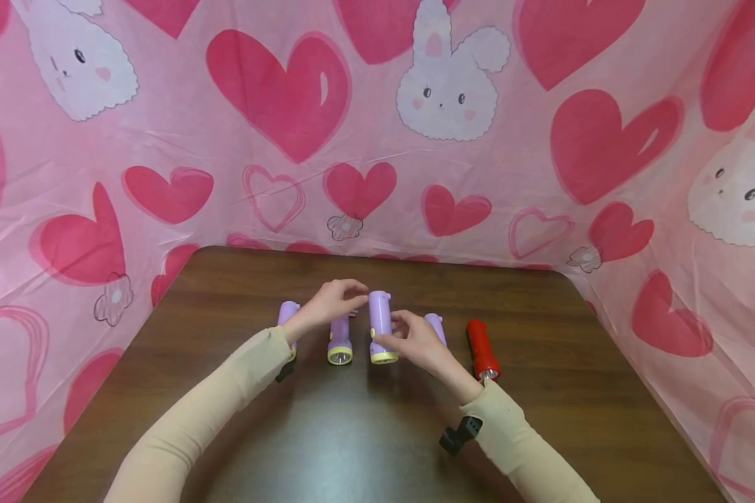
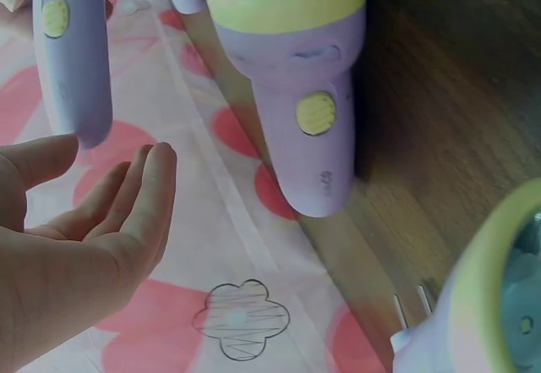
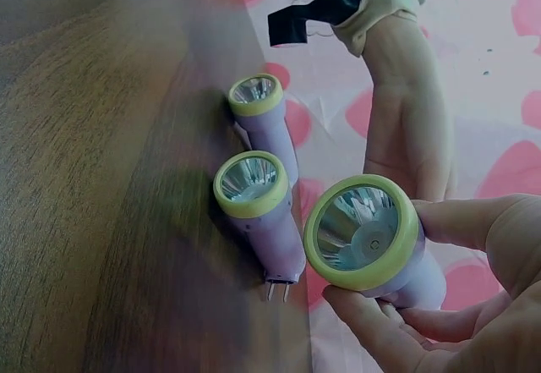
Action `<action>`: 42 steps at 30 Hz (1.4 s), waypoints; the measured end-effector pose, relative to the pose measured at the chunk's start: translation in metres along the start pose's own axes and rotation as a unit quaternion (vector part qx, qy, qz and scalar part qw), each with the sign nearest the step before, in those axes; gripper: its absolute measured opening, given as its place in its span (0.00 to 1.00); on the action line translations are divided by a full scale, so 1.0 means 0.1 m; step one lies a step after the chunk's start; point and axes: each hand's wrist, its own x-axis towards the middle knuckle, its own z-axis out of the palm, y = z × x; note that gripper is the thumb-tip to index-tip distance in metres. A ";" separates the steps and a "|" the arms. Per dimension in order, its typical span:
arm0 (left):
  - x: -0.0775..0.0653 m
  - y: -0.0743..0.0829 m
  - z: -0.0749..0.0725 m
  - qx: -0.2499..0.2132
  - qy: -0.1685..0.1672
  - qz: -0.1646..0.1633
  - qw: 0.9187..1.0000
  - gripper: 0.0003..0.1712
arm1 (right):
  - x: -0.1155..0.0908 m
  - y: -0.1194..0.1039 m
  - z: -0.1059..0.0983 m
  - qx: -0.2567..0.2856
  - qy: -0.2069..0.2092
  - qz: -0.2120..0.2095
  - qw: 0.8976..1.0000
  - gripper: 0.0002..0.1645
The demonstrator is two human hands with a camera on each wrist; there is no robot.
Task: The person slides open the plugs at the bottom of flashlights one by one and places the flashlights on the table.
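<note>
A purple flashlight (image 1: 380, 318) with a yellow rim and yellow switch is in my right hand (image 1: 421, 342), pinched between thumb and fingers near its lens end. Its lens faces the camera in the right wrist view, where the reflector (image 3: 359, 229) shows. My left hand (image 1: 327, 304) is beside the tail of that flashlight. In the left wrist view its fingers (image 2: 161, 187) are extended and hold nothing, with the thumb overlapping the tail's end. Below the left hand lies a second purple flashlight (image 1: 340, 335), its lens toward me.
Another purple flashlight (image 1: 287, 312) lies at the left, partly behind my left wrist. To the right are one more purple flashlight (image 1: 436, 325), partly hidden by my right hand, and a red flashlight (image 1: 480, 346). A pink heart-patterned cloth (image 1: 352, 140) hangs behind the brown table (image 1: 327, 433).
</note>
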 end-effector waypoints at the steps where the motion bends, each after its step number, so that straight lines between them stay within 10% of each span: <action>1: 0.00 0.01 0.00 -0.002 0.001 0.001 1.000 0.21 | 0.00 0.00 0.00 -0.001 0.001 -0.001 1.000 0.34; 42: -0.10 0.22 0.04 -0.077 0.018 0.004 0.997 0.21 | 0.00 0.03 0.07 -0.025 0.052 -0.088 0.994 0.33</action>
